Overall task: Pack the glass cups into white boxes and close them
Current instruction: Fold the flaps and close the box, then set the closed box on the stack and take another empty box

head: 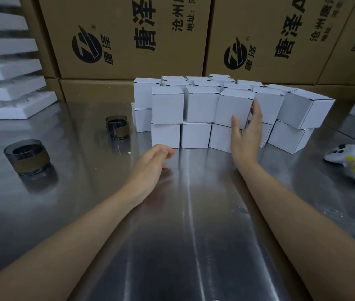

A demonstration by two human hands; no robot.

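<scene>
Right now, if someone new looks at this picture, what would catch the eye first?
First, the wall of closed white boxes at the back of the steel table, with the right hand raised before it. Then, on the left, the near glass cup and the far glass cup stand unpacked.

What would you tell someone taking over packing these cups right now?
Hands: left hand open, holding nothing, low over the metal table; right hand open, fingers straight against a top-row box.
Done: the stacked white boxes all look closed.
To do: two glass cups, the near cup and the far cup, stand unboxed on the table's left side. No open box is in view.
</scene>
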